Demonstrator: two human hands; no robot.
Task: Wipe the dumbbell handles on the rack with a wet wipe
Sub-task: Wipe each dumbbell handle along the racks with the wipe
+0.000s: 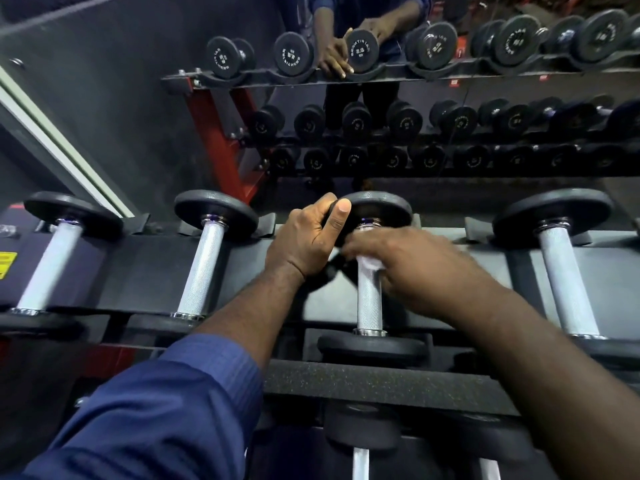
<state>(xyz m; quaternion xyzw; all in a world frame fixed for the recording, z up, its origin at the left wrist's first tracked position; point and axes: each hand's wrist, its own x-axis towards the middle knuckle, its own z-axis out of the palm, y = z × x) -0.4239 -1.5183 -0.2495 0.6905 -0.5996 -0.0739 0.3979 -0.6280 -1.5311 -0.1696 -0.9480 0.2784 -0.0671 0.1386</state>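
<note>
Several dumbbells with black heads and knurled silver handles lie side by side on the top shelf of the rack [381,382]. My left hand [308,237] grips the far black head [384,206] of the third dumbbell, thumb up over its rim. My right hand [408,268] is closed around the upper part of that dumbbell's handle [369,303] with a white wet wipe [369,263] pressed against the metal. The hand is blurred. The lower half of the handle shows bare.
Neighbouring handles lie to the left [204,268], far left [52,265] and right [568,285]. A lower shelf holds more dumbbells [360,459]. A mirror [381,98] behind the rack reflects the rack and a person's hands. A yellow label [7,265] sits at the left edge.
</note>
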